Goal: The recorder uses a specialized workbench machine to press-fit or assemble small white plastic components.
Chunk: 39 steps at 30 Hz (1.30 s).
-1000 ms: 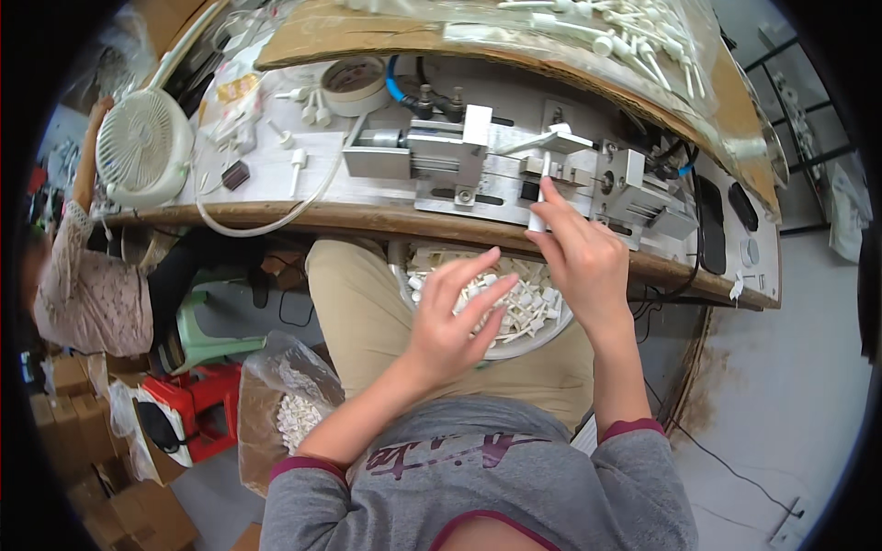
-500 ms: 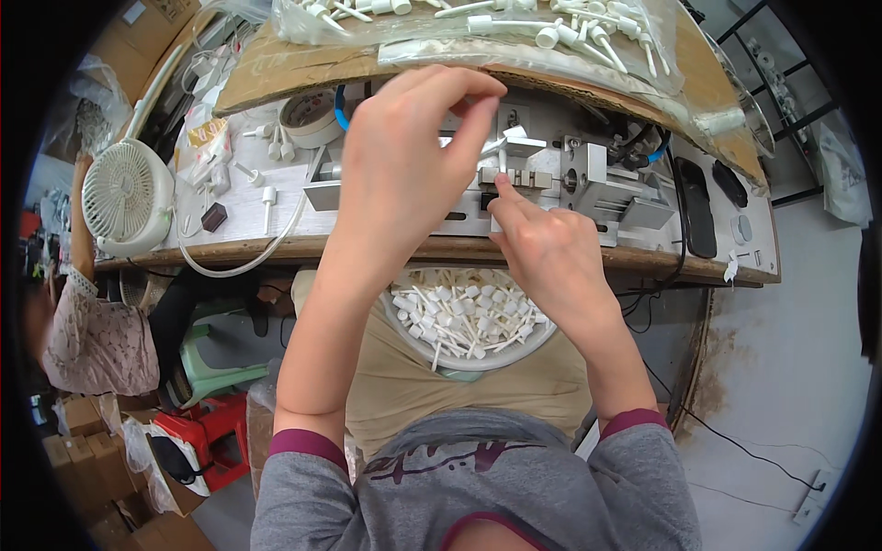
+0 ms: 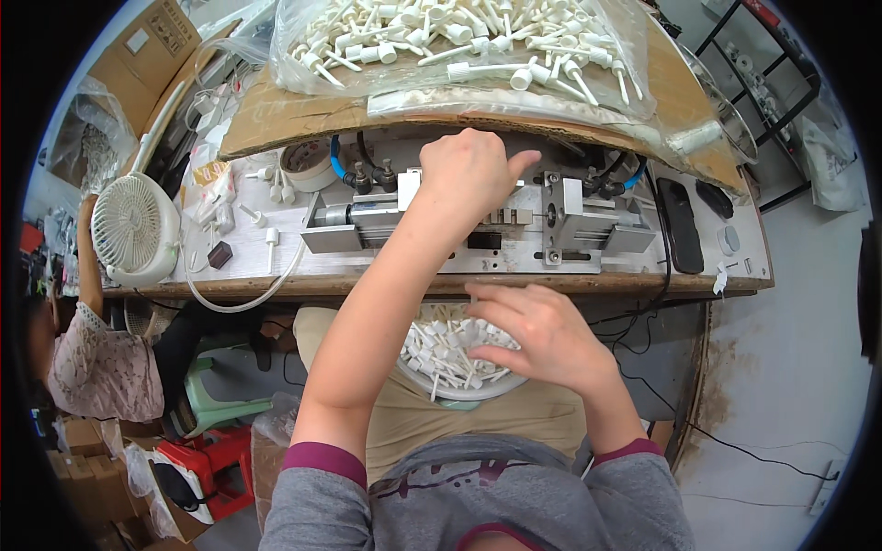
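At the far left a small white fan stands on the edge of the table, with another person's sleeve below it. Further in, a roll of tape lies by loose white plastic parts. The metal press fixture, a grey block assembly with blue hoses at its back, stretches across the middle of the table. The left hand rests on top of it, fingers curled in a loose fist with the thumb stuck out to the right; whether it grips anything cannot be told. Below the table edge, a bowl sits on the person's lap, full of small white stemmed plastic pieces, each a thin stick with a thicker cap. The right hand hovers over the bowl, fingers spread and bent, touching the pile. Above, a clear bag of similar pieces lies on cardboard. A black phone lies at the right.
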### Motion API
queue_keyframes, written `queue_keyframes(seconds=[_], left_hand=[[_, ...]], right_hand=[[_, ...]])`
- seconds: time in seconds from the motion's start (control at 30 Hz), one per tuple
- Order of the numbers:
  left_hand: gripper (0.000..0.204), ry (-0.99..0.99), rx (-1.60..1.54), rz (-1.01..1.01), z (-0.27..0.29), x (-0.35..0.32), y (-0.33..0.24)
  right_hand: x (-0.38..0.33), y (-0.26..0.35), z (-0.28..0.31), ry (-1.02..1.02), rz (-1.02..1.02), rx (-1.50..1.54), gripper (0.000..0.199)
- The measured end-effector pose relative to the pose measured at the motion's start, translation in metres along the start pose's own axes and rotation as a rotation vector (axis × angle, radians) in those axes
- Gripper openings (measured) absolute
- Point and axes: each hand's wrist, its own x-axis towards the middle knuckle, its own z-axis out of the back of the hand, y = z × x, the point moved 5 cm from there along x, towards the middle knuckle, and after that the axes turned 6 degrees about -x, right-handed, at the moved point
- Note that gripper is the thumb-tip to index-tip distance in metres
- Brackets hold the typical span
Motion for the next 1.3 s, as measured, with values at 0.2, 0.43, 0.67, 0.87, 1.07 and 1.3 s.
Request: queue_keyframes(seconds=[0.2,0.43,0.67,0.87,1.07,1.3], left_hand=[[0.052,-0.05,-0.088,0.004,-0.001,0.004,0.006],[0.021,-0.388,-0.407,-0.335,0.049,-0.055,-0.007],[0.036,-0.444,-0.543,-0.457,0.041,-0.114,0.001],[0.036,-0.378,-0.42,-0.488,0.011,-0.132,-0.002],[0.032,-0.324,-0.375,-0.47,-0.013,-0.133,0.008],[0.026,-0.306,-0.133,-0.532,-0.02,-0.13,0.008]], right_hand=[[-0.006,0.003,0.014,-0.046,0.017,0.056,0.038],[0.016,-0.034,0.074,-0.387,-0.123,0.17,0.024],[0.086,-0.114,0.13,-0.581,-0.298,-0.263,0.027],[0.132,-0.159,0.117,-0.344,-0.333,-0.531,0.034],[0.129,-0.165,0.116,-0.346,-0.325,-0.334,0.032],[0.104,-0.167,0.138,-0.598,-0.305,0.133,0.034]])
